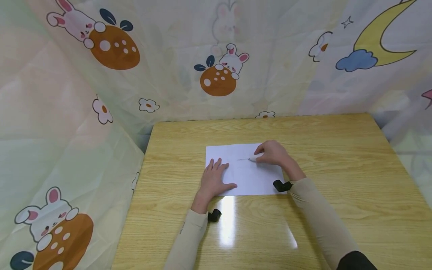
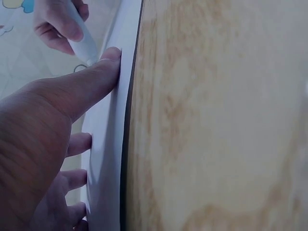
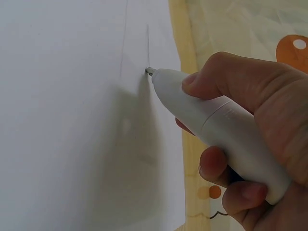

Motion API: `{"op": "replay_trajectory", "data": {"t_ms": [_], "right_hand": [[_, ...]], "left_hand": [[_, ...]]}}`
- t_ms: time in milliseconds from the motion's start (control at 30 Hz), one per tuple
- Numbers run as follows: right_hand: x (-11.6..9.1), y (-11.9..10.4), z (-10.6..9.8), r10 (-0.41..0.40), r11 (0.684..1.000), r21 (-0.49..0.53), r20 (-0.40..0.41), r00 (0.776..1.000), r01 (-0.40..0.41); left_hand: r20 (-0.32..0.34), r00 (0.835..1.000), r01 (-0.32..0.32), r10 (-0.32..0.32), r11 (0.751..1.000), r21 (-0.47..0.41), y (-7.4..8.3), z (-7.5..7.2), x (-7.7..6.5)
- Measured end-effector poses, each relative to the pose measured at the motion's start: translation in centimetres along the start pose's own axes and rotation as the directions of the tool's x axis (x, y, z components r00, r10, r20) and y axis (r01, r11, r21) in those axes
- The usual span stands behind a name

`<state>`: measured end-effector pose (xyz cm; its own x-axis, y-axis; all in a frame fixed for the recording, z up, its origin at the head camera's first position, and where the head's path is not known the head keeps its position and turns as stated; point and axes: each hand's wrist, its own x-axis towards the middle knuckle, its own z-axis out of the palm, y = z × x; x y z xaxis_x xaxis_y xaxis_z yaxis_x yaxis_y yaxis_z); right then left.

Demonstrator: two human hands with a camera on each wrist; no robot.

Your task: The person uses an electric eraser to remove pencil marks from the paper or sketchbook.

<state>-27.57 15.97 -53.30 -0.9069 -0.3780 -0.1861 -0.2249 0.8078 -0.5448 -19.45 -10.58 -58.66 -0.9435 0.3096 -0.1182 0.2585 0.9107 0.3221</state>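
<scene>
- White pen-shaped tool (image 3: 226,130), thick-barrelled with a narrow metal tip, slants over the right half of the paper; its tip appears to meet the sheet at the right end of a thin grey line (image 3: 147,45).
- Right hand (image 1: 272,153) pinches the barrel close to the tip, other fingers curled beneath, a low grip that probably serves to steady the point.
- Beside that line, the right wrist view shows a second, fainter line (image 3: 124,43).
- White paper (image 1: 249,180) lies flat, its long sides running left to right, likely so placed for easy reach of both hands.
- Left hand (image 1: 213,179) rests with fingers and thumb spread over the sheet's near left corner, well apart from the tool, seemingly to stop the paper slipping.
- Light wood-grain table (image 1: 337,157) supports everything.
- Beyond its far edge hangs a pale fabric backdrop (image 1: 168,48) printed with rabbits, flowers and a moon.
</scene>
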Motion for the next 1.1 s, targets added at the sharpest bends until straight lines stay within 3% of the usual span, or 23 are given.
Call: {"op": "replay_trajectory", "data": {"t_ms": [567,1100], "right_hand": [[0.28,-0.05,0.02,-0.017,1.0,0.005,0.022,1.0,0.017],[-0.53,-0.08,-0.43,-0.006,1.0,0.029,-0.041,0.999,0.008]], "left_hand": [[0.004,1.0,0.007,-0.007,1.0,0.012,-0.02,0.1,-0.01],[-0.002,1.0,-0.003,0.003,1.0,0.005,-0.02,0.3,-0.07]]}}
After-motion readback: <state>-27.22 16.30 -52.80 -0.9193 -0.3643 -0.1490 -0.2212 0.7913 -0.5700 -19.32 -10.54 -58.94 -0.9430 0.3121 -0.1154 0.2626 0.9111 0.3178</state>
